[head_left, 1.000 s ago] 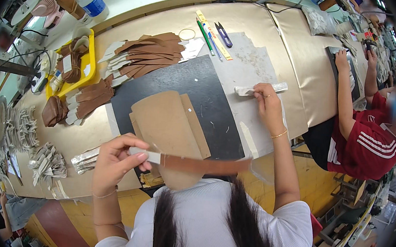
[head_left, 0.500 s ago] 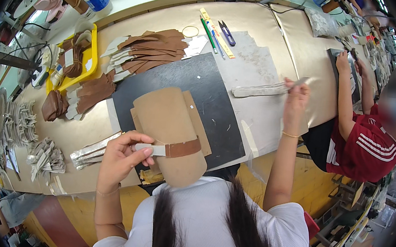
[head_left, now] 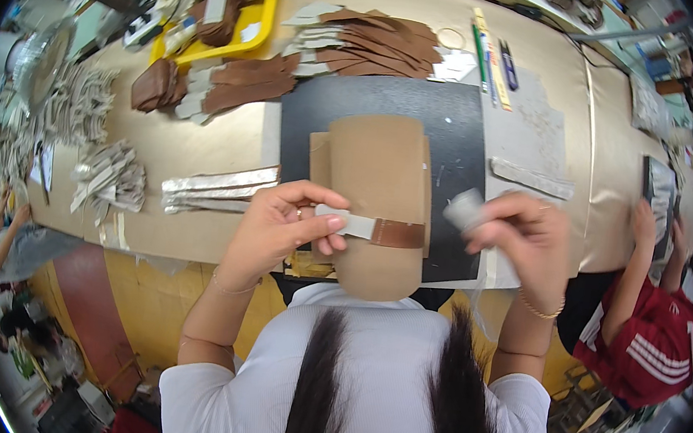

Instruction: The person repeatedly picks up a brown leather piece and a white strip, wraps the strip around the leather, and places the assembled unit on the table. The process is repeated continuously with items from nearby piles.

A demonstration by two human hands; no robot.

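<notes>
My left hand (head_left: 299, 221) pinches the pale end of a brown strap (head_left: 398, 234) between thumb and fingers. The strap lies across a curved tan board (head_left: 376, 164), which stands over a flatter tan piece. On the other side of the board, my right hand (head_left: 528, 237) is closed on a pale grey strip (head_left: 464, 210), smeared by motion and held apart from the strap. Beneath the boards is a black mat (head_left: 458, 135). A flat stack of pale strips (head_left: 530, 178) rests beyond my right hand.
Brown and pale strap pieces (head_left: 391, 46) are fanned out behind the mat. A yellow tray (head_left: 271, 15) with brown bundles stands far left. Silvery strips (head_left: 221, 189) lie left of my hand. Pencils, a ruler and thread snips (head_left: 509, 66) lie far right. A co-worker in red (head_left: 641, 327) sits at right.
My right hand has come left and nearer, from beside the stack of pale strips to beside the tan board, carrying the pale strip. My left hand keeps its pinch; the whole view has shifted.
</notes>
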